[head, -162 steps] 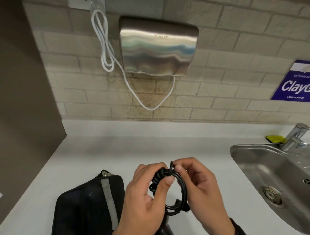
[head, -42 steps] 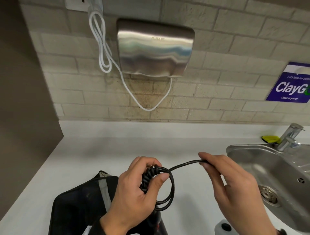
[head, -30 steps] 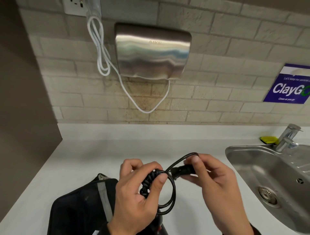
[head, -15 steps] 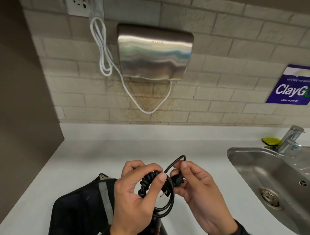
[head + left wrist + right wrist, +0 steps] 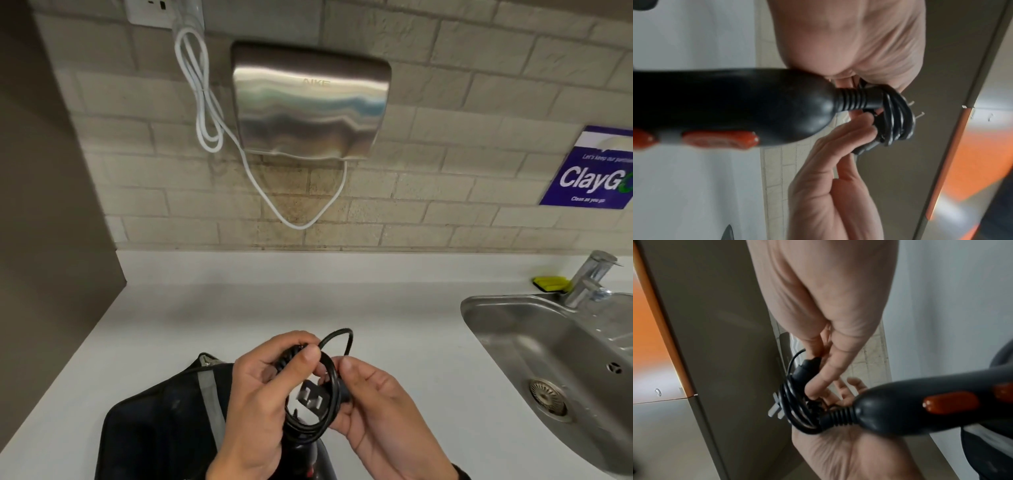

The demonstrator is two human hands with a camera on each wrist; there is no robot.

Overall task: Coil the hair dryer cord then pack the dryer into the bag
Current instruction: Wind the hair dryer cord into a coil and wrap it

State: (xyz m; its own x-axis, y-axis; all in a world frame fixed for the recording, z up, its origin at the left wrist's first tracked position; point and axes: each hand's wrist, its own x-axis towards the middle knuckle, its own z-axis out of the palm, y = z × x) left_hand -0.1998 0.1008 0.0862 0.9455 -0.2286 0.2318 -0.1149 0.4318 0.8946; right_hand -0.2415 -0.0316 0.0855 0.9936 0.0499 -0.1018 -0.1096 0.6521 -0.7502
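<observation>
Over the counter, my left hand [image 5: 301, 353] grips the coiled black cord [image 5: 308, 421] at its top, thumb over the loops. To its right, my right hand [image 5: 339, 380] pinches the black plug [image 5: 337, 390], whose metal prongs [image 5: 310, 394] poke through the middle of the coil. A short loop of slack cord [image 5: 337, 334] arches above both hands. The black hair dryer handle [image 5: 317, 459] hangs below the coil, and its orange switches [image 5: 949, 402] show in the right wrist view. The black bag [image 5: 161, 428] with a grey stripe lies on the counter to the left.
A white counter [image 5: 239, 308] runs back to a tiled wall with a steel hand dryer [image 5: 308, 102] and its white cable [image 5: 202, 102]. A steel sink [image 5: 548, 359] with a tap [image 5: 589, 281] is on the right. A dark panel [image 5: 51, 205] closes off the left.
My right hand has drawn the stretched cord end in from the right to the coil. The plug now sits in the coil with its prongs poking through, and my left hand holds the loops throughout.
</observation>
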